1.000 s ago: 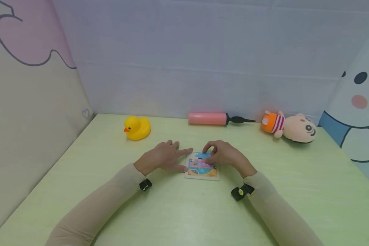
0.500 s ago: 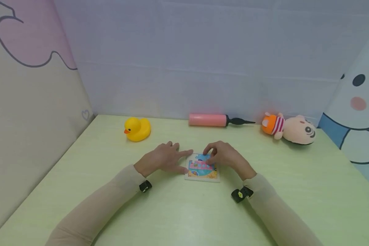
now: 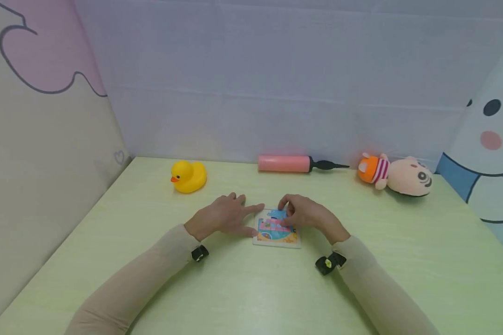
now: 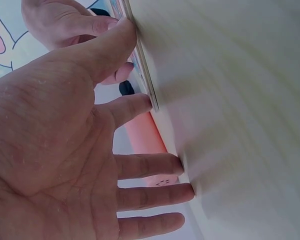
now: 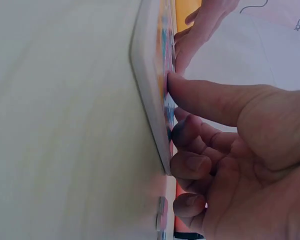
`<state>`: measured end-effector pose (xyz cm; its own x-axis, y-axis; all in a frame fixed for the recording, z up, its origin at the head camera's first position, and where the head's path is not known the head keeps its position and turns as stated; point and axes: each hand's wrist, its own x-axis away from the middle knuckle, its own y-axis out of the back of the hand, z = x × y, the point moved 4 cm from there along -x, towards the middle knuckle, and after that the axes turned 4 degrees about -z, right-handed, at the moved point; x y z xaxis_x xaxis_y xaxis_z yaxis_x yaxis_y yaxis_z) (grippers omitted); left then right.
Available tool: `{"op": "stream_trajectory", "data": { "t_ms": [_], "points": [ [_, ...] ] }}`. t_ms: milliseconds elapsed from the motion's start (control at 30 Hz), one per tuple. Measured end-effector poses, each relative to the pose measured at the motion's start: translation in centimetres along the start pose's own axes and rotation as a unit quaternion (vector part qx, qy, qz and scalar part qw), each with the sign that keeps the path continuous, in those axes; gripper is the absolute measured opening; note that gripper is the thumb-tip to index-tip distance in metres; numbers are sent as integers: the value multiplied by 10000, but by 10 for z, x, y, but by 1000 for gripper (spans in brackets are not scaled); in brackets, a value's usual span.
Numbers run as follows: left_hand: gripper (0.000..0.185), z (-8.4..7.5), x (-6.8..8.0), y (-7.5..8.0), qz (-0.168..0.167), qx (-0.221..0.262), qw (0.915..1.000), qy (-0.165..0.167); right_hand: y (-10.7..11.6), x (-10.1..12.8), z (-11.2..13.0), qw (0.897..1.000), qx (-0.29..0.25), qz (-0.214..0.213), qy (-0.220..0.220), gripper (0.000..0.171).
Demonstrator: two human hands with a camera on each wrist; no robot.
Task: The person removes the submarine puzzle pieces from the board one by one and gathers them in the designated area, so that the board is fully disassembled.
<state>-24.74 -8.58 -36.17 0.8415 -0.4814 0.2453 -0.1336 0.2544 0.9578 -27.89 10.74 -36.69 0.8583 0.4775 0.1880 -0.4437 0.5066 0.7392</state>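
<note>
A small square jigsaw puzzle with a pale frame lies on the table, its picture blue, pink and sandy. At its left edge, my left hand holds the frame steady with straight thumb and index fingertips. The other left fingers extend to the table in the left wrist view. Over the puzzle's upper right part, my right hand has thumb and index finger curled down, pinching a puzzle piece at the surface. The right hand hides that corner in the head view.
A loose small flat piece lies on the table beyond the puzzle. Further back are a yellow rubber duck, a pink hand pump with black nozzle, and a plush toy. Walls border the table.
Both hands stay almost in place at the puzzle. The whole head view shifts very slightly; the right fingers barely move over the upper right part.
</note>
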Motion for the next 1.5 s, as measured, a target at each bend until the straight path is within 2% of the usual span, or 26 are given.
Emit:
{"op": "stream_trajectory", "data": {
  "t_ms": [200,400,600,767,1000,1267,1500],
  "points": [
    [77,1,0,1,-62,4,10000,-34,0,-1,3,9998,-72,68,147,33],
    [77,0,0,3,-107,-4,9999,-56,-1,1,6,9997,-34,104,231,26],
    [77,0,-1,3,-109,-1,9999,-46,0,3,6,9999,93,11,37,34],
    [77,0,-2,2,-56,114,9999,-13,-1,2,3,9999,50,51,-134,34],
    [77,-1,1,2,12,118,9999,19,-2,0,3,9997,226,33,80,24],
    [77,0,-1,3,-58,-19,10000,-53,-2,1,3,9989,404,-135,-175,30],
    [77,2,-2,2,-80,0,10000,-57,-2,0,3,9992,345,-177,-50,29]
  ]
}}
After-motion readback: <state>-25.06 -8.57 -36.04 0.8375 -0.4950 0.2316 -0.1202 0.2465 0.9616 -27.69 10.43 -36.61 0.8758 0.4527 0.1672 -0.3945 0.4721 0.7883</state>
